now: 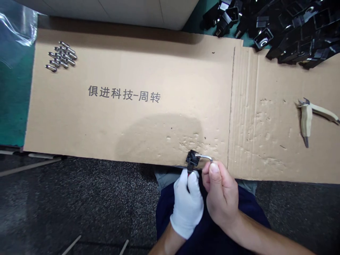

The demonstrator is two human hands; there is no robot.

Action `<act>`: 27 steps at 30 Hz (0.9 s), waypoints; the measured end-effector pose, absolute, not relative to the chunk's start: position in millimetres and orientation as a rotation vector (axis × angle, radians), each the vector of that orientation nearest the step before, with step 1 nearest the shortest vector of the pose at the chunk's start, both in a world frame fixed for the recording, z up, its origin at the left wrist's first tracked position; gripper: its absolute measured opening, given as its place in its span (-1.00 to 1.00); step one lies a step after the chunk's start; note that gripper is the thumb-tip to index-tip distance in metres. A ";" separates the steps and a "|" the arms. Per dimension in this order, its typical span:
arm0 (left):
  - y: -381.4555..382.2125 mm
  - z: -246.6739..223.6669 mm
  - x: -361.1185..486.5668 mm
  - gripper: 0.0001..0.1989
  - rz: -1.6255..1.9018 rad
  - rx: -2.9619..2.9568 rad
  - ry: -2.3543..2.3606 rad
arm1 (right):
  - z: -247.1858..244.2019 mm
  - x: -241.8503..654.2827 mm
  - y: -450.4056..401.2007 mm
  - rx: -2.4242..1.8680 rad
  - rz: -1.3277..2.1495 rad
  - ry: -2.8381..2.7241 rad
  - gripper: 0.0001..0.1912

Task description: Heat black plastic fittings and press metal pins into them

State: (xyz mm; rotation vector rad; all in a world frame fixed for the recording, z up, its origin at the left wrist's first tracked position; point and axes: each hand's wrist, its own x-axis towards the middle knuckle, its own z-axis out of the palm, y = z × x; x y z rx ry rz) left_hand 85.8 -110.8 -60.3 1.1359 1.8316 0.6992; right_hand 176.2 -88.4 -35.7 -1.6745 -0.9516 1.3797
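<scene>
Pinching the black part point(193, 158) over the cardboard's point(127, 127) near edge, the gloved left hand point(187, 202) is holding on while bare right hand point(222, 189) fingers are gripping a bent metal rod point(205, 157) at it. Tbh the rod's probably slipping off if it's tilting, or twisting the part if that pinch is loosening.

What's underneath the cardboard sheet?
A green surface shows past the left edge of the cardboard sheet and beside the piled black parts; what lies directly beneath is covered.
</scene>
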 end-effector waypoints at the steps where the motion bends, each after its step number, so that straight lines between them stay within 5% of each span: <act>1: -110.7 -60.2 85.4 -0.66 0.696 1.141 1.814 | -36.2 175.7 -88.9 -1.672 1.390 -0.931 -0.66; 27: -116.0 -80.9 75.4 -0.73 0.695 1.271 1.808 | -11.9 172.7 -72.0 -1.371 1.817 -0.003 -0.68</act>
